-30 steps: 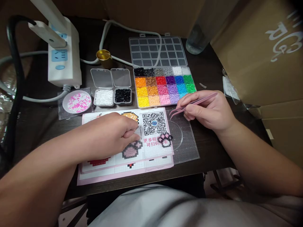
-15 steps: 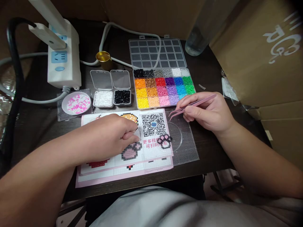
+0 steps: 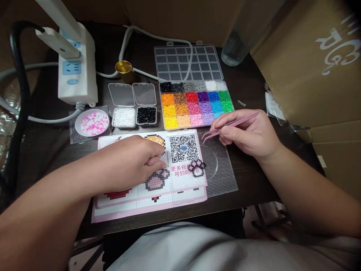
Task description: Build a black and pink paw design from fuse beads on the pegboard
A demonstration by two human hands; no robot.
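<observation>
My right hand [image 3: 245, 131] holds pink tweezers [image 3: 234, 123]. Their bent tips are apart, above a clear pegboard [image 3: 225, 165]. On that board sits a small bead paw [image 3: 196, 167] with a black outline and pink toe pads; its centre shows no coloured beads. My left hand [image 3: 141, 160] is curled closed over printed pattern sheets [image 3: 118, 205]; whatever its fingers might hold is hidden. Beside its thumb shows a printed pink and grey paw pattern [image 3: 155, 182], and a QR code [image 3: 184, 148] is printed further right.
Behind the sheets stands an open bead case [image 3: 196, 109] with many colours. Left of it are small boxes of white beads [image 3: 124, 117] and black beads [image 3: 146, 115], then a dish [image 3: 92, 122] of pink and white beads. A gold cup [image 3: 124, 71], power strip [image 3: 77, 71] and cardboard [image 3: 316, 86] surround them.
The camera view shifts very slightly. Both hands, the tweezers and the bead paw keep their places.
</observation>
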